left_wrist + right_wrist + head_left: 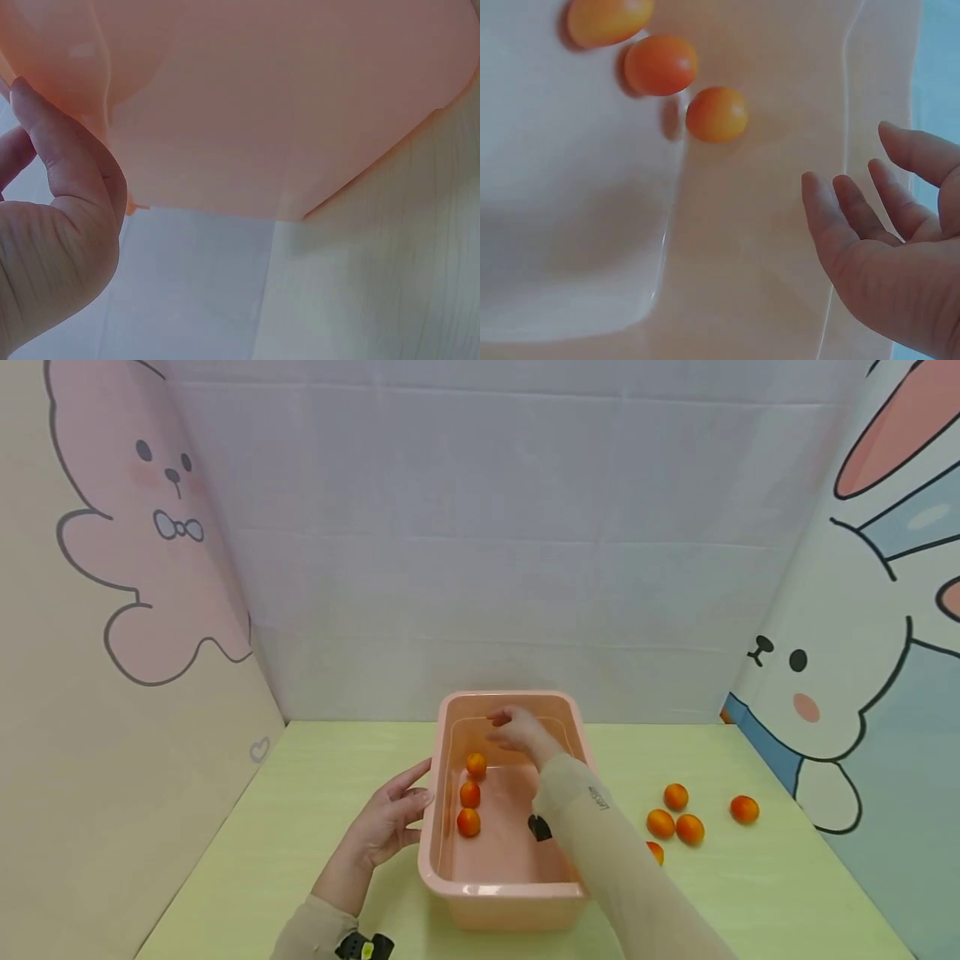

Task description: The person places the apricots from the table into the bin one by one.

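We've got a pink tub point(510, 893) sitting on the green desk point(300, 827), with three small orange fruits point(469, 794) lined up inside near its left wall. Our left hand point(390, 822) rests flat against the tub's outer left side, fingers straight. Our right hand point(517, 731) hovers over the far end of the tub, fingers relaxed and holding nothing. More orange fruits point(675, 818) lie loose on the desk right of the tub, one half hidden behind our right sleeve point(600, 852).
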Demonstrator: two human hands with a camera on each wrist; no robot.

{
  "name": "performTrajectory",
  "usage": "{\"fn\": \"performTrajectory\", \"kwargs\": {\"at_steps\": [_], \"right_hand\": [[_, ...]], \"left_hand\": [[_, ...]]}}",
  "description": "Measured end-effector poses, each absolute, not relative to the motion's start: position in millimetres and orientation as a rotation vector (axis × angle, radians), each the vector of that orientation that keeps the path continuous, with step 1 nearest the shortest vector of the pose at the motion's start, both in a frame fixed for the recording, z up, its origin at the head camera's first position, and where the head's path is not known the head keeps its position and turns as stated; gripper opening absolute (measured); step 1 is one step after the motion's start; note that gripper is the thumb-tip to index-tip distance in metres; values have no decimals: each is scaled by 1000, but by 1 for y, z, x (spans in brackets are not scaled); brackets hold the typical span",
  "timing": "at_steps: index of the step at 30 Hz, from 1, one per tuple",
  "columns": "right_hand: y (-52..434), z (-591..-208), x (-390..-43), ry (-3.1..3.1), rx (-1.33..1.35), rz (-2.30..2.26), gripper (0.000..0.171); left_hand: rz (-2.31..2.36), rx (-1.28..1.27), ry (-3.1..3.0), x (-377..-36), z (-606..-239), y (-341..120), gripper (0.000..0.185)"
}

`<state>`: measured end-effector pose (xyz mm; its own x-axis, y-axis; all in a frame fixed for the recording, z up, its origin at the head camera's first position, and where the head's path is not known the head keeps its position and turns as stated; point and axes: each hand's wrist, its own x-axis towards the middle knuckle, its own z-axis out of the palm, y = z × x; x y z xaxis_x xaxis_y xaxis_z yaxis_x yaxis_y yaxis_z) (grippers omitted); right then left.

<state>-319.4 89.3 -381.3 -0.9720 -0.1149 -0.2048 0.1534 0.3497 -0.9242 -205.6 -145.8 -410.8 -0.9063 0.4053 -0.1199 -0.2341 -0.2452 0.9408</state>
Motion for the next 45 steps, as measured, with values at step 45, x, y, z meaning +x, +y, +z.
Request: {"fn": "performTrajectory", "kwargs": {"at_steps": [45], "right_hand": [[245,-336,-201,2814,-556,-1900,44]], "left_hand": [[2200,201,1607,-206,-411,-146,65]]}}
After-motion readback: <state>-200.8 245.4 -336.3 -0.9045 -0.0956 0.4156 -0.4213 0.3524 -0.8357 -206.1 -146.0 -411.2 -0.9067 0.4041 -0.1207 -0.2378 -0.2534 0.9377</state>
